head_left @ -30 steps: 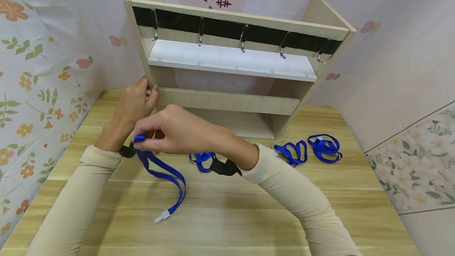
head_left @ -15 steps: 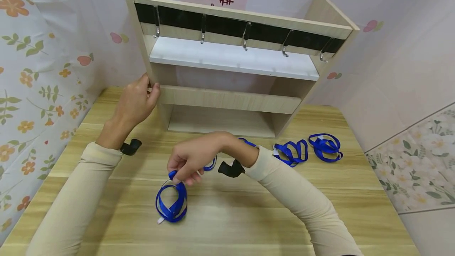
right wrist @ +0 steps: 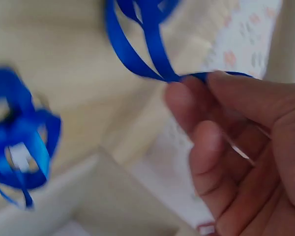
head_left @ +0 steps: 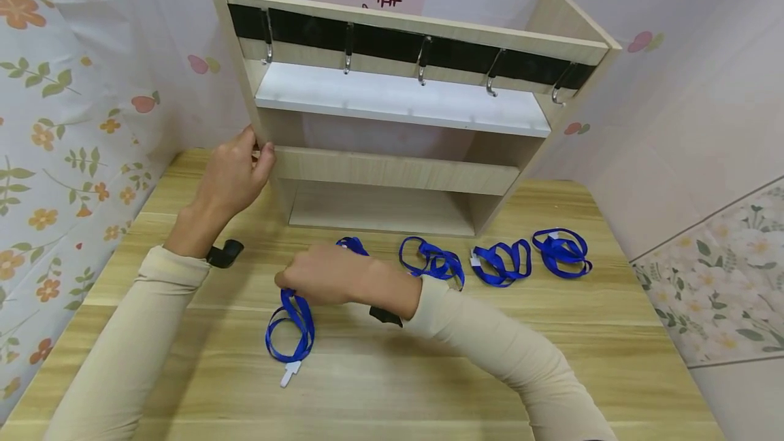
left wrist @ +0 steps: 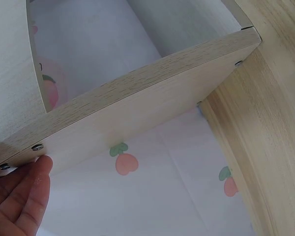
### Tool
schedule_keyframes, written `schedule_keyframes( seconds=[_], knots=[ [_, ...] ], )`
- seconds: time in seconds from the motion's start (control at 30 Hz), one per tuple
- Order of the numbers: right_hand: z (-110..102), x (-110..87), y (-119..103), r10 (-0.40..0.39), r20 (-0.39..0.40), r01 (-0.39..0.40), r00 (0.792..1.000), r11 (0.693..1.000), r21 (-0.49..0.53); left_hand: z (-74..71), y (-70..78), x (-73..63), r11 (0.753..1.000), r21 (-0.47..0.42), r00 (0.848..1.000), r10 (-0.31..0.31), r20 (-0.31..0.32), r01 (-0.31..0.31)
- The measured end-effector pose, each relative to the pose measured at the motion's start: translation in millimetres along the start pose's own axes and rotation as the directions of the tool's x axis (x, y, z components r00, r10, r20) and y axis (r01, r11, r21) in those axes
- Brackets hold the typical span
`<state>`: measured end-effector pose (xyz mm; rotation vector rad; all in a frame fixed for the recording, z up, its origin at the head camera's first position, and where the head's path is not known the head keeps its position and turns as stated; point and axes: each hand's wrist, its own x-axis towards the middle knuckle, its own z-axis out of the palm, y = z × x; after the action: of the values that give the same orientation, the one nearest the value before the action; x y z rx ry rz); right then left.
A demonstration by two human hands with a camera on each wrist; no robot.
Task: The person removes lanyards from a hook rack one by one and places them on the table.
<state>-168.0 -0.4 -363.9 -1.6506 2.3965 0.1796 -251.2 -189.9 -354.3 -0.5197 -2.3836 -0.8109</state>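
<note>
My left hand (head_left: 229, 179) grips the left side panel of a pale wooden shelf unit (head_left: 392, 172), thumb at its front edge. In the left wrist view, my left fingertips (left wrist: 43, 172) rest against the panel beside small screws. My right hand (head_left: 324, 274) pinches a blue lanyard (right wrist: 157, 54) between thumb and finger. The lanyard's looped strap hangs below the hand, low over the table, with a white plastic clip (head_left: 290, 369) at its bottom end. Part of the strap is hidden under my right hand in the head view.
Several more coiled blue lanyards lie in a row before the shelf, one (head_left: 560, 254) farthest right and one (head_left: 352, 245) partly behind my right hand. Metal hooks (head_left: 422, 63) hang along the shelf's black strip (head_left: 392, 43). Patterned cloth (head_left: 67, 121) covers the wall at left.
My right hand came away from beside my left hand, moving right and down with the lanyard, then slightly left and up. The strap swings and its clip hangs lower now. My left hand stays put.
</note>
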Motion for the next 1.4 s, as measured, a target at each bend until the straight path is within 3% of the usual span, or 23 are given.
schedule_keyframes(
  seconds=[0.13, 0.27, 0.33, 0.4, 0.63, 0.93, 1.07, 1.27, 1.4],
  knots=[
    [21.6, 1.0, -21.4, -0.11, -0.016, 0.105, 0.994, 0.978, -0.182, -0.4, 1.0, 0.1, 1.0, 0.002, 1.0, 0.001, -0.01, -0.001],
    [44.1, -1.3, -39.8, -0.202, -0.017, 0.176, 0.979, 0.89, -0.421, -1.7, 1.0, 0.3, 1.0, -0.003, 1.0, -0.005, -0.009, 0.005],
    [55.1, -2.7, -45.7, -0.218, -0.012, 0.185, 0.976, 0.853, -0.489, -2.1, 0.7, 0.2, 1.0, -0.004, 1.0, -0.011, -0.001, 0.011],
    [64.2, -4.6, -49.9, -0.209, 0.004, 0.181, 0.978, 0.836, -0.519, -2.0, 0.2, 0.2, 1.0, 0.001, 1.0, -0.013, 0.006, 0.013],
    [80.0, -11.5, -54.2, -0.178, -0.016, 0.141, 0.984, 0.829, -0.541, -1.1, -1.0, -0.2, 1.0, 0.001, 1.0, -0.013, 0.0, 0.013],
    [66.4, -15.0, -48.0, -0.233, -0.072, 0.158, 0.97, 0.826, -0.541, -1.3, 0.8, -1.1, 1.0, 0.001, 1.0, -0.013, 0.0, 0.013],
    [61.3, -19.4, -42.9, -0.268, -0.119, 0.161, 0.956, 0.819, -0.55, -0.2, -0.2, -0.9, 1.0, 0.002, 1.0, -0.01, -0.003, 0.01],
    [58.4, -27.2, -33.5, -0.343, -0.193, 0.18, 0.919, 0.801, -0.571, -0.4, 0.8, -0.3, 1.0, 0.002, 1.0, -0.013, -0.001, 0.013],
    [55.9, -34.4, -25.2, -0.356, -0.206, 0.19, 0.911, 0.808, -0.558, 0.3, 0.6, 0.2, 1.0, 0.012, 1.0, -0.009, 0.004, 0.009]
  ],
)
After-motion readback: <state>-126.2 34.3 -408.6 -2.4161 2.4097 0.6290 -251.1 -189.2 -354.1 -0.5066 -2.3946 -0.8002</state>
